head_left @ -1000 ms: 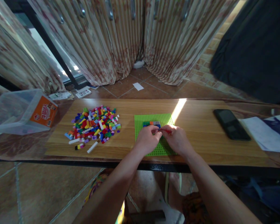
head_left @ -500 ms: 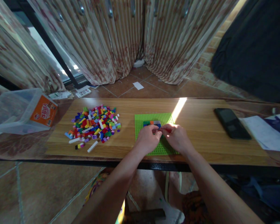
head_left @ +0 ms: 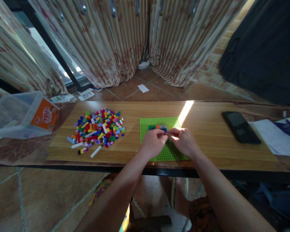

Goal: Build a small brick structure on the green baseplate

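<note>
A green studded baseplate (head_left: pixel 168 156) lies on the wooden board, and both of my hands are over it. Toward its back stands a row of toy bricks (head_left: pixel 157 126) in green, orange, grey and blue, partly covered by my fingers. My left hand (head_left: pixel 153 143) is closed in a pinch at the right end of this row. Its fingertips meet those of my right hand (head_left: pixel 183 140), also pinched, beside the blue bricks (head_left: pixel 164 130). Whatever small piece sits between the fingertips is too hidden to name.
To the left is a pile of loose colourful bricks (head_left: pixel 99 127), with a white long brick (head_left: pixel 96 151) near it. A clear plastic box (head_left: pixel 16 112) stands at the far left. A black phone (head_left: pixel 241 127) and papers (head_left: pixel 277 137) lie on the right.
My right hand has shifted very slightly, its fingers a little differently angled. My left hand stays almost in place at the brick row.
</note>
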Motion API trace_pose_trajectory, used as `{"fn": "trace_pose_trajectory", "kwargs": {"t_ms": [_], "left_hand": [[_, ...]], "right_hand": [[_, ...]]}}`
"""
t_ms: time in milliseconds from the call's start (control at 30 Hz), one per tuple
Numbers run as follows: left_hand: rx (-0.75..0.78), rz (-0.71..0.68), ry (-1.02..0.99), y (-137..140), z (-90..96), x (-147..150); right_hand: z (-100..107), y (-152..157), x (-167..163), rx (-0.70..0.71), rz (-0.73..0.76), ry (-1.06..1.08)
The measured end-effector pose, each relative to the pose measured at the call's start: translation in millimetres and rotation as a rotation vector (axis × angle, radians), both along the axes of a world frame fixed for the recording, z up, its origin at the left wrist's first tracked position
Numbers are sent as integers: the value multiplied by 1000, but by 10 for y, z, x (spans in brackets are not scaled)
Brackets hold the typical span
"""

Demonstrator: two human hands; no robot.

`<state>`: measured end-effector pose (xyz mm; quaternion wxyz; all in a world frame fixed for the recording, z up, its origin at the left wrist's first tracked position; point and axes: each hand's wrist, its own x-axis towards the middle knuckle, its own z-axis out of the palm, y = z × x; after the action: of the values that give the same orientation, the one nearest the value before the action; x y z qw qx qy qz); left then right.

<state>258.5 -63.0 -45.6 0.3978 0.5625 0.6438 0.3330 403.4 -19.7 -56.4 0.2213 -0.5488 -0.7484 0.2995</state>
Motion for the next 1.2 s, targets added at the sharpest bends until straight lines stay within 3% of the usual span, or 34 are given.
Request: {"fn": "trace_pose_trajectory", "kwargs": {"t_ms": [667,1200], "left_hand": [[11,-79,115,-40,99,-4],[8,-75,113,-37,85,-5]], "right_hand": [[59,-11,15,0,22,-80],[35,-3,15,-57,19,-12]]}}
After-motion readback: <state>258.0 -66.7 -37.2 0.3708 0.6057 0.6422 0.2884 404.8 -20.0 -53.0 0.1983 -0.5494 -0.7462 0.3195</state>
